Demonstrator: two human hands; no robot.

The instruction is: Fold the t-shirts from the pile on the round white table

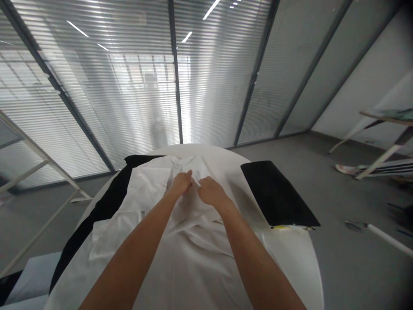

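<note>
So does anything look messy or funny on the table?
The white shirt lies rumpled under both hands, and the black folded cloth sticks out past the round table's edge. Nothing looks spilled or broken.

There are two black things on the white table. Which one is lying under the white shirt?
The black cloth on the left: the white shirt overlaps it. The black folded item on the right lies apart, uncovered, at the table's edge.
</note>
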